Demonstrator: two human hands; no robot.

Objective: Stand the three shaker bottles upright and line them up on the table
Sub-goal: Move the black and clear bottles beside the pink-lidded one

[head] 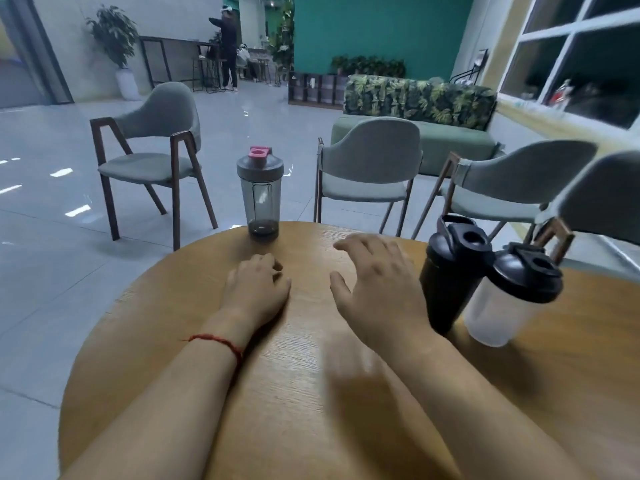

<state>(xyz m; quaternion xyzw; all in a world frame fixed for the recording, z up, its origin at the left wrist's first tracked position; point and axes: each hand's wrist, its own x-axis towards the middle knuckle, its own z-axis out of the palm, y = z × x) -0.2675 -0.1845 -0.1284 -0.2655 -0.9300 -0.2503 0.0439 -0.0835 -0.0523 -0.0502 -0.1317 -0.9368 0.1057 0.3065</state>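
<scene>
Three shaker bottles stand upright on the round wooden table (311, 393). A grey see-through bottle with a pink cap (260, 194) is at the far edge. A black bottle (450, 271) and a frosted clear bottle with a black lid (509, 296) stand side by side on the right, touching or nearly so. My left hand (256, 289) rests on the table in a loose fist, just in front of the grey bottle, holding nothing. My right hand (374, 278) hovers with fingers spread, a short way left of the black bottle and not touching it.
Grey padded chairs (367, 168) ring the far and right sides of the table. A green sofa (419, 133) stands behind them. A person stands far off at the back left. The tiled floor lies to the left.
</scene>
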